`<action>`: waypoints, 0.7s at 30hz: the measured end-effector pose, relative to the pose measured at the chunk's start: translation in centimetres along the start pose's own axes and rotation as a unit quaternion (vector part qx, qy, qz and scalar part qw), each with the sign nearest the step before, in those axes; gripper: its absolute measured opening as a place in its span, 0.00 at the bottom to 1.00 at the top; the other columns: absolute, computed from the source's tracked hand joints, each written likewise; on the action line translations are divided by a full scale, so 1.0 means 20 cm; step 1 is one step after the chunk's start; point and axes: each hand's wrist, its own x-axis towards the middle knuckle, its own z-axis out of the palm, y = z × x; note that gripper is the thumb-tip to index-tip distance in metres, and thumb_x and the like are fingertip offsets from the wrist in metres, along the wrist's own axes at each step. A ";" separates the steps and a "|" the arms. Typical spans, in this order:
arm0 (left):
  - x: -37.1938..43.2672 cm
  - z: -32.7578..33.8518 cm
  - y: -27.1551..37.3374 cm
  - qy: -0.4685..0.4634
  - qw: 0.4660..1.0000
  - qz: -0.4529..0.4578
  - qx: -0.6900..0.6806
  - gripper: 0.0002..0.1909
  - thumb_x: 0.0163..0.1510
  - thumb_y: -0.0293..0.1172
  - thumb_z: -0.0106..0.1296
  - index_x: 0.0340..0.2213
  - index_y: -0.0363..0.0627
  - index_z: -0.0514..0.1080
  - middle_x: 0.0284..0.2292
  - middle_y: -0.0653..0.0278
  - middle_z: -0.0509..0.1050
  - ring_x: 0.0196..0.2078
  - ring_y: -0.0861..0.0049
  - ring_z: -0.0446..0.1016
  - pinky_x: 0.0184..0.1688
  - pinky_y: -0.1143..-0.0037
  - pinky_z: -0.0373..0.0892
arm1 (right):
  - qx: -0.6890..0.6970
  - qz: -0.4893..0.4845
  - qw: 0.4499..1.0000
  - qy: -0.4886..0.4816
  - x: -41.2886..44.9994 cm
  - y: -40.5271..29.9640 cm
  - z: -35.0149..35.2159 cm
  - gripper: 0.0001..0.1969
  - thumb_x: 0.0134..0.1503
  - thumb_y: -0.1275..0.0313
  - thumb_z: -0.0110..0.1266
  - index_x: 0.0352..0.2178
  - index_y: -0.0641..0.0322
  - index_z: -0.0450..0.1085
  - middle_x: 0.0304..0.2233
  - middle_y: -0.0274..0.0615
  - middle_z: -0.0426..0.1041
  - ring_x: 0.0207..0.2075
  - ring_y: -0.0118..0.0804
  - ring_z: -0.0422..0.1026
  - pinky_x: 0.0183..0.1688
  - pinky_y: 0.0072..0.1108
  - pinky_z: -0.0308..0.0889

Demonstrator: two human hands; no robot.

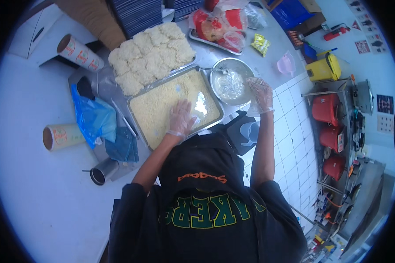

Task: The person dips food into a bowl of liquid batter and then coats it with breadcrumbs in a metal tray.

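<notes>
My left hand [181, 119], in a clear plastic glove, lies palm down with fingers spread on the pale crumbs [158, 108] in a rectangular metal tray [140, 130]. My right hand [260, 92], also gloved, is at the right rim of a round metal bowl [216, 92] of cloudy liquid; whether its bent fingers hold anything is unclear. A metal ladle or spoon [225, 70] rests in the bowl, its handle over the tray corner. Behind the crumb tray, crumb-coated flat pieces [151, 54] are piled on another tray.
A tray with red and clear plastic bags [217, 26], a yellow packet [260, 45] and a pink plastic cup [286, 64] are at the back right. Blue bags [98, 118], paper tubs and a metal cylinder [104, 171] lie left. A clear jug [250, 131] stands near my right forearm.
</notes>
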 end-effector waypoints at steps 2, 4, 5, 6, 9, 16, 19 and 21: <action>0.03 -0.04 0.10 0.035 0.999 0.020 0.033 0.32 0.53 0.48 0.44 0.57 0.47 0.59 0.60 0.54 0.54 0.63 0.57 0.50 0.61 0.56 0.46 | 0.048 0.003 0.998 0.036 -0.02 -0.02 0.02 0.07 0.52 0.75 0.53 0.33 0.66 0.74 0.32 0.39 0.77 0.32 0.28 0.74 0.35 0.19 0.68; 0.07 -0.08 0.18 0.043 0.997 0.043 -0.039 0.29 0.53 0.46 0.45 0.54 0.46 0.62 0.55 0.53 0.60 0.58 0.57 0.57 0.59 0.59 0.52 | -0.114 -0.105 0.988 0.022 0.07 0.17 -0.03 0.08 0.52 0.74 0.53 0.33 0.66 0.74 0.32 0.41 0.77 0.32 0.31 0.74 0.36 0.20 0.68; 0.06 -0.09 0.21 0.048 0.991 0.050 -0.110 0.25 0.52 0.43 0.46 0.50 0.46 0.66 0.51 0.51 0.66 0.54 0.57 0.63 0.56 0.61 0.58 | -0.272 -0.201 0.941 -0.007 0.12 0.34 -0.05 0.08 0.53 0.74 0.52 0.33 0.66 0.74 0.32 0.43 0.77 0.33 0.33 0.75 0.37 0.21 0.69; 0.06 -0.08 0.24 0.039 0.991 0.060 -0.117 0.25 0.52 0.43 0.46 0.50 0.46 0.66 0.51 0.51 0.66 0.54 0.57 0.63 0.56 0.61 0.58 | -0.395 -0.108 0.910 -0.063 0.18 0.52 -0.06 0.09 0.53 0.72 0.51 0.33 0.66 0.75 0.32 0.44 0.77 0.34 0.34 0.75 0.38 0.22 0.69; 0.03 -0.19 0.25 0.028 0.986 0.029 -0.159 0.17 0.51 0.38 0.48 0.41 0.42 0.71 0.38 0.51 0.74 0.42 0.54 0.71 0.46 0.64 0.66 | -0.432 -0.013 0.895 -0.115 0.23 0.59 0.11 0.12 0.54 0.69 0.51 0.34 0.66 0.75 0.32 0.45 0.77 0.35 0.35 0.76 0.39 0.22 0.69; -0.05 -0.48 0.57 -0.125 0.914 0.049 -0.383 0.15 0.57 0.35 0.47 0.40 0.35 0.72 0.38 0.50 0.75 0.42 0.60 0.74 0.46 0.70 0.68 | 0.246 0.191 0.949 -0.046 0.19 0.52 0.13 0.17 0.59 0.62 0.48 0.42 0.65 0.70 0.36 0.46 0.75 0.35 0.39 0.74 0.36 0.25 0.70; 0.03 -0.55 0.74 -0.113 0.914 0.110 -0.374 0.17 0.57 0.36 0.48 0.43 0.35 0.70 0.40 0.50 0.74 0.44 0.59 0.73 0.46 0.71 0.68 | 0.346 0.246 0.905 0.036 0.17 0.58 0.17 0.16 0.59 0.64 0.47 0.42 0.65 0.69 0.36 0.47 0.74 0.35 0.40 0.74 0.35 0.27 0.70; 0.09 -0.55 0.81 -0.095 0.920 0.098 -0.368 0.19 0.57 0.37 0.48 0.44 0.36 0.69 0.41 0.49 0.74 0.45 0.58 0.73 0.47 0.71 0.67 | 0.372 0.236 0.894 0.082 0.14 0.59 0.23 0.16 0.59 0.64 0.47 0.42 0.64 0.69 0.37 0.47 0.74 0.35 0.40 0.74 0.35 0.28 0.70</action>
